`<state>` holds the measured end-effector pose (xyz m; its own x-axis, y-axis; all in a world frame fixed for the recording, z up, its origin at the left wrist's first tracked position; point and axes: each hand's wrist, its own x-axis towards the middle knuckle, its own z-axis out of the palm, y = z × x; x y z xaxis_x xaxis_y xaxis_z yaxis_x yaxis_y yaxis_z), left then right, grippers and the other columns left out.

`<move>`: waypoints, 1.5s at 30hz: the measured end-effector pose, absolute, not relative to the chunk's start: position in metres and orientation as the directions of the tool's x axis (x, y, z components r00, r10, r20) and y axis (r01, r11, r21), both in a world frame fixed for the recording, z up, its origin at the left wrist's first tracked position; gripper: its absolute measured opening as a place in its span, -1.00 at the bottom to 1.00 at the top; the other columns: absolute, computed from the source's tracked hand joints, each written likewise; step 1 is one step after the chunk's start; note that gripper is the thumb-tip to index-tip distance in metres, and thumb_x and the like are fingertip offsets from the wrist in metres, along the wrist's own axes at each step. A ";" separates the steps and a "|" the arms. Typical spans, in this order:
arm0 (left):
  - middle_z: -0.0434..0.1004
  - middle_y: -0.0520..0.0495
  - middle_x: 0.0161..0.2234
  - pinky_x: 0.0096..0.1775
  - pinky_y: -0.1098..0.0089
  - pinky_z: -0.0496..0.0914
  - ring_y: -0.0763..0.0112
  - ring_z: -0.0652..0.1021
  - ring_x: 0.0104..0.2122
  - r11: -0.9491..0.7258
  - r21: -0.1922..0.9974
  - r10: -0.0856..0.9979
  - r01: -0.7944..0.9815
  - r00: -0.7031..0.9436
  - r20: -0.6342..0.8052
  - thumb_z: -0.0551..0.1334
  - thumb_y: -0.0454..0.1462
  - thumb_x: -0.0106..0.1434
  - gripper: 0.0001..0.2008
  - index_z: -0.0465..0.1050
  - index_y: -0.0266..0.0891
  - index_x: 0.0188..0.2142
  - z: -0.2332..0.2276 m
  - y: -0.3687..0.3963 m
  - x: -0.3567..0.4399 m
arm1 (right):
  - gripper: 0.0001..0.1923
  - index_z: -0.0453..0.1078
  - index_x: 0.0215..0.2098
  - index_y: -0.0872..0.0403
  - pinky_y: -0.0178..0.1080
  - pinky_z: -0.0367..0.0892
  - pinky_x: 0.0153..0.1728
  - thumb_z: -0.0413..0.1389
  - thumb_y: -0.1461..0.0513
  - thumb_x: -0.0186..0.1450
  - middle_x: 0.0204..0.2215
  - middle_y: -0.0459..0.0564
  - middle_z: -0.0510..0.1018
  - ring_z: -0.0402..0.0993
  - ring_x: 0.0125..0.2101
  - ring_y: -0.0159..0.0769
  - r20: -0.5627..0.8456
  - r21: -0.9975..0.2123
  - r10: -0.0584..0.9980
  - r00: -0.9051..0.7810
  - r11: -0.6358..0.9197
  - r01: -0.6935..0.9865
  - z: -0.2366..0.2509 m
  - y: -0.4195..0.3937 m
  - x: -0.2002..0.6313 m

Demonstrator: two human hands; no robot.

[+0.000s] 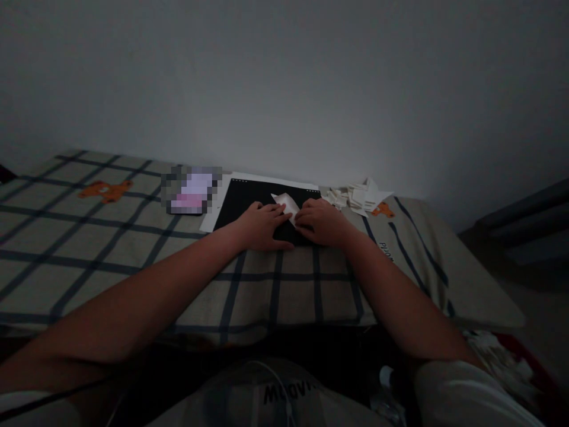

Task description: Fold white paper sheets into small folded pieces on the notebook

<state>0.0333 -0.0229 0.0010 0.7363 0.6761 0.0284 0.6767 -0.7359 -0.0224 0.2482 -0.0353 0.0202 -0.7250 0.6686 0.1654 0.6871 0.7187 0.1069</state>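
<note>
A small piece of white paper [285,200], seemingly folded, lies on a black sheet or board [242,198] with small holes along its far edge. My left hand [265,226] rests flat from the left, fingers spread and their tips on the paper, thumb stretched along the near side. From the right, my right hand [320,220] has its fingers bent together at the paper's right edge. Its fingertips partly cover that edge. White sheets [210,222] stick out from under the black one.
A phone [191,193], pixelated, lies to the left with its screen lit. Folded white paper pieces [360,196] are heaped at the right. A checked cloth [133,237] covers the table, whose far side meets a wall [284,89]. Below right is a clear bottle [386,388].
</note>
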 end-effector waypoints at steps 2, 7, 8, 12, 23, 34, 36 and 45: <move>0.05 -0.32 0.33 0.15 0.05 0.03 -0.04 0.16 0.27 -0.732 -0.026 0.680 0.681 0.733 0.022 -0.02 0.31 0.17 -0.08 0.11 -0.23 0.31 0.002 -0.024 0.034 | -0.74 0.52 -0.19 0.10 -0.14 0.06 -0.14 0.05 0.15 0.31 -0.25 0.09 0.57 0.28 -0.14 -0.14 0.203 0.108 0.658 -0.725 0.721 0.684 0.021 -0.038 0.246; 0.08 -0.32 0.32 0.15 0.07 0.05 -0.02 0.18 0.27 -0.727 -0.024 0.686 0.687 0.727 0.031 -0.01 0.30 0.17 -0.10 0.14 -0.23 0.30 0.005 -0.026 0.036 | -0.69 0.50 -0.16 0.09 -0.10 0.03 -0.12 0.05 0.08 0.30 -0.28 0.10 0.54 0.26 -0.14 -0.10 0.243 0.183 0.678 -0.694 0.670 0.719 0.018 -0.041 0.239; 0.08 -0.32 0.32 0.15 0.07 0.05 -0.03 0.19 0.27 -0.724 -0.025 0.689 0.690 0.724 0.033 0.00 0.30 0.17 -0.10 0.14 -0.23 0.29 0.006 -0.027 0.036 | -0.69 0.50 -0.17 0.09 -0.09 0.02 -0.11 0.05 0.08 0.30 -0.29 0.11 0.55 0.26 -0.14 -0.10 0.247 0.197 0.685 -0.686 0.657 0.728 0.017 -0.041 0.238; 0.07 -0.34 0.32 0.14 0.06 0.05 -0.05 0.19 0.26 -0.723 -0.023 0.690 0.691 0.723 0.041 0.00 0.31 0.16 -0.08 0.11 -0.25 0.30 0.005 -0.027 0.036 | -0.68 0.50 -0.16 0.08 -0.05 0.00 -0.08 0.03 0.06 0.30 -0.29 0.09 0.58 0.25 -0.13 -0.07 0.254 0.223 0.701 -0.667 0.628 0.745 0.013 -0.040 0.234; 0.10 -0.34 0.31 0.13 0.06 0.03 -0.03 0.19 0.26 -0.723 -0.022 0.688 0.690 0.723 0.057 0.00 0.32 0.15 -0.09 0.15 -0.22 0.29 0.002 -0.027 0.037 | -0.66 0.55 -0.29 0.08 0.00 0.01 -0.04 -0.04 0.13 0.34 -0.40 0.12 0.59 0.25 -0.18 -0.06 0.256 0.288 0.667 -0.699 0.638 0.714 0.018 -0.040 0.230; 0.09 -0.30 0.32 0.13 0.06 0.02 0.00 0.18 0.26 -0.740 -0.031 0.667 0.671 0.740 0.087 -0.05 0.30 0.19 -0.13 0.11 -0.18 0.31 -0.002 -0.023 0.033 | -0.68 0.49 -0.19 0.04 -0.09 0.05 -0.05 -0.07 0.11 0.40 -0.18 0.01 0.60 0.34 -0.12 -0.17 0.488 -0.060 0.702 -0.518 0.619 0.783 0.007 -0.027 0.250; 0.10 -0.29 0.32 0.13 0.06 0.01 -0.01 0.18 0.26 -0.741 -0.033 0.667 0.671 0.741 0.082 -0.04 0.30 0.18 -0.14 0.14 -0.15 0.30 -0.002 -0.024 0.032 | -0.66 0.50 -0.19 0.07 -0.12 0.12 -0.07 -0.10 0.13 0.42 -0.19 0.05 0.60 0.38 -0.14 -0.19 0.552 -0.182 0.726 -0.411 0.585 0.790 0.004 -0.019 0.257; 0.13 -0.24 0.31 0.12 0.04 0.02 -0.08 0.16 0.26 -0.777 -0.037 0.623 0.628 0.777 0.091 -0.04 0.31 0.18 -0.18 0.16 -0.01 0.29 -0.002 -0.026 0.030 | -0.72 0.49 -0.04 0.05 -0.10 0.23 0.00 0.02 0.20 0.37 -0.10 0.05 0.59 0.44 -0.07 -0.21 0.449 -0.309 0.790 -0.418 0.576 0.757 -0.016 0.003 0.270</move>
<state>0.0303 -0.0258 -0.0021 0.7769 0.6230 0.0909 0.6278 -0.7775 -0.0374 0.2700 0.0033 -0.0162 -0.4180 0.7898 0.4490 0.7568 0.5761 -0.3089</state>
